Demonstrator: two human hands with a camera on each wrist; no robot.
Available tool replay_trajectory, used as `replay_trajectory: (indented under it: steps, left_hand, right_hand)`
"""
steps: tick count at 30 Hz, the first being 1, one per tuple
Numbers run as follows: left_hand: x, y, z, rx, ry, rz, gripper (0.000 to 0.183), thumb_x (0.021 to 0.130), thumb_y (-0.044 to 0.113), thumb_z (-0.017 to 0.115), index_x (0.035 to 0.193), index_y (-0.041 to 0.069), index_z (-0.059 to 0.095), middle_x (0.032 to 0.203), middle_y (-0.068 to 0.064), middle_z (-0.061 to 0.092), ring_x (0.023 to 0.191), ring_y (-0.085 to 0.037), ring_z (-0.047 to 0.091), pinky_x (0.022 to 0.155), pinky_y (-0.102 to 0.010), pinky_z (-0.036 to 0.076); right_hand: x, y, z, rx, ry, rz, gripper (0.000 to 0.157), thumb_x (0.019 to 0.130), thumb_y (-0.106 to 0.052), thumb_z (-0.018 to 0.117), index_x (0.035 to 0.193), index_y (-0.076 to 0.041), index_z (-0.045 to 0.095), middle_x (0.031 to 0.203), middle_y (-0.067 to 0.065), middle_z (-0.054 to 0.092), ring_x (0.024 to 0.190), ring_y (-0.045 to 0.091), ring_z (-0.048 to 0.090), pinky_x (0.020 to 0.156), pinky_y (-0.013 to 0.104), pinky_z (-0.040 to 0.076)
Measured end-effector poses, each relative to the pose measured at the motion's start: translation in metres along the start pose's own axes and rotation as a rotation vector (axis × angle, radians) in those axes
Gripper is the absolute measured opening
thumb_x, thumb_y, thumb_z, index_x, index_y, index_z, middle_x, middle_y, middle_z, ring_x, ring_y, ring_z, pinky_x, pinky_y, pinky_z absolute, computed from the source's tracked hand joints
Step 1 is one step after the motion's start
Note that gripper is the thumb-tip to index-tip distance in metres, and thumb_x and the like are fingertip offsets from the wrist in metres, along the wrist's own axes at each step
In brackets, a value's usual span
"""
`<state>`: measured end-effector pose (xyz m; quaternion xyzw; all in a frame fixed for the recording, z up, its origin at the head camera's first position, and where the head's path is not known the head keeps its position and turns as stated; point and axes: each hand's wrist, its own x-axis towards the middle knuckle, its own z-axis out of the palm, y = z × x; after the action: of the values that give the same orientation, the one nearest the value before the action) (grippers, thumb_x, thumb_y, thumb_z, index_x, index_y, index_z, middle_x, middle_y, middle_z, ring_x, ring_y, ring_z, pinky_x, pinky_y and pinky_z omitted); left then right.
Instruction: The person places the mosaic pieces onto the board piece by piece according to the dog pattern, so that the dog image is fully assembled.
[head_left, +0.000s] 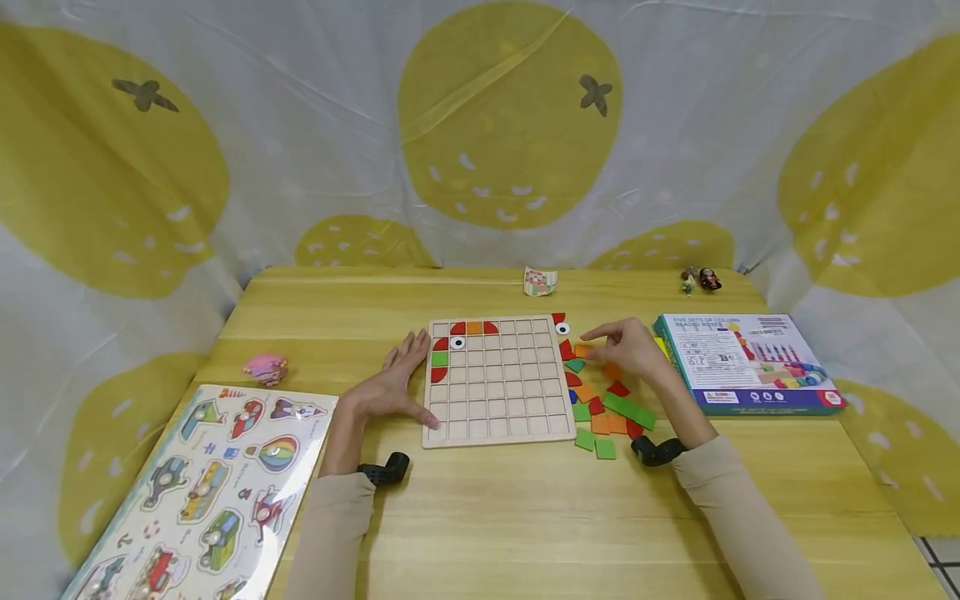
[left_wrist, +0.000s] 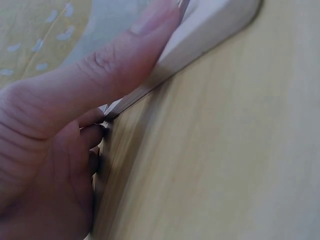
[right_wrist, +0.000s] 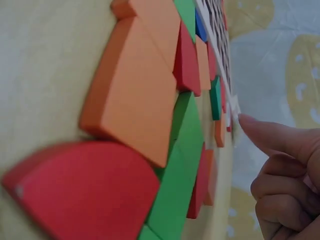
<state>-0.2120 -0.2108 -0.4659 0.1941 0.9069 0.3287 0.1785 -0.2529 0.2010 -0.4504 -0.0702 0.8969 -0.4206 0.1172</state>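
Observation:
A square wooden grid board [head_left: 506, 387] lies flat on the table. My left hand [head_left: 390, 379] rests at its left side, fingers spread along the edge and thumb on the near-left corner. Near the board's top left sit several red quarter-round pieces [head_left: 438, 376], an orange square [head_left: 475, 327], a green square [head_left: 439, 358] and a round eye piece [head_left: 452, 343]. To the right, my right hand [head_left: 633, 346] hovers by an orange tile [head_left: 581, 351]. One finger points straight while others curl, as the right wrist view shows; no held piece is visible.
Loose red, green and orange pieces [head_left: 628, 412] lie right of the board, with another eye piece [head_left: 558, 330]. A boxed set [head_left: 750, 362] stands farther right. At left are a picture puzzle board [head_left: 217, 475] and a pink toy [head_left: 266, 368]. Small figurines [head_left: 708, 279] sit behind.

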Motion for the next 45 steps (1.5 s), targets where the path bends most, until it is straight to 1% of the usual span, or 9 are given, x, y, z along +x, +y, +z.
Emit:
replay_trajectory:
  steps: [14,21,26,29,32,36,40,43,45]
  left_hand:
    - [0.001,-0.003,0.001,-0.009,-0.001,0.019,0.141,0.056,0.044,0.091,0.156,0.010,-0.002,0.164,-0.009,-0.013,0.150,-0.029,-0.019,0.122,-0.055,-0.008]
    - [0.001,-0.002,0.001,-0.023,-0.004,0.023,0.141,0.057,0.041,0.092,0.156,0.011,-0.003,0.163,-0.009,-0.014,0.150,-0.028,-0.020,0.121,-0.054,-0.009]
    - [0.001,-0.002,0.000,-0.026,-0.004,0.015,0.141,0.056,0.041,0.092,0.156,0.011,-0.003,0.163,-0.009,-0.014,0.150,-0.028,-0.020,0.121,-0.055,-0.009]
    - [0.001,-0.003,0.001,-0.025,-0.006,0.013,0.141,0.056,0.041,0.092,0.156,0.011,-0.004,0.163,-0.008,-0.014,0.150,-0.028,-0.020,0.121,-0.055,-0.009]
    - [0.001,-0.003,0.001,-0.029,-0.006,0.017,0.141,0.056,0.041,0.092,0.156,0.011,-0.003,0.163,-0.008,-0.014,0.150,-0.028,-0.020,0.121,-0.056,-0.009]
    - [0.002,-0.003,0.001,-0.030,-0.005,0.017,0.141,0.056,0.042,0.092,0.156,0.011,-0.003,0.163,-0.008,-0.015,0.150,-0.028,-0.020,0.121,-0.056,-0.009]
    - [0.002,-0.004,0.001,-0.035,-0.004,0.022,0.141,0.057,0.041,0.092,0.156,0.010,-0.003,0.163,-0.009,-0.015,0.150,-0.029,-0.020,0.121,-0.057,-0.009]
    - [0.001,-0.003,0.001,-0.038,-0.002,0.024,0.140,0.057,0.041,0.091,0.156,0.009,-0.003,0.163,-0.010,-0.014,0.150,-0.030,-0.020,0.120,-0.057,-0.009]
    - [0.001,-0.002,0.001,-0.033,-0.001,0.021,0.140,0.057,0.041,0.091,0.156,0.009,-0.002,0.163,-0.009,-0.014,0.150,-0.030,-0.019,0.121,-0.057,-0.009]
  right_hand:
    - [0.010,0.004,0.005,0.020,-0.048,0.064,0.031,0.081,-0.015,0.077,0.111,-0.008,0.073,0.054,-0.005,0.034,0.051,0.015,0.033,0.048,0.023,0.028]
    - [0.019,0.001,0.009,0.020,-0.048,0.042,0.028,0.082,-0.024,0.077,0.106,-0.011,0.075,0.051,-0.005,0.037,0.049,0.015,0.032,0.048,0.024,0.028]
    - [0.029,-0.002,0.014,0.056,-0.028,0.092,0.027,0.078,-0.028,0.080,0.101,-0.013,0.077,0.049,-0.008,0.040,0.049,0.014,0.030,0.049,0.025,0.026]
    - [0.034,-0.003,0.016,0.078,-0.006,0.127,0.027,0.078,-0.028,0.081,0.097,-0.010,0.077,0.060,-0.006,0.051,0.057,0.017,0.034,0.052,0.026,0.027]
    - [0.035,-0.004,0.017,0.091,0.014,0.141,0.027,0.078,-0.028,0.080,0.095,-0.007,0.077,0.079,0.002,0.063,0.069,0.020,0.040,0.056,0.027,0.030]
    - [0.032,-0.005,0.015,0.057,0.035,0.161,0.027,0.079,-0.031,0.079,0.094,-0.008,0.077,0.095,0.009,0.070,0.079,0.022,0.046,0.061,0.027,0.033]
    - [0.028,-0.002,0.012,0.015,0.030,0.160,0.028,0.076,-0.034,0.081,0.092,-0.011,0.078,0.082,0.003,0.068,0.073,0.021,0.045,0.061,0.028,0.035]
    - [0.026,-0.001,0.012,0.036,-0.008,0.143,0.027,0.075,-0.030,0.083,0.093,-0.011,0.077,0.068,-0.003,0.061,0.064,0.020,0.041,0.058,0.028,0.035]
    - [0.024,-0.001,0.013,0.044,-0.021,0.137,0.027,0.075,-0.027,0.083,0.094,-0.010,0.077,0.066,-0.004,0.060,0.062,0.019,0.041,0.058,0.028,0.036]
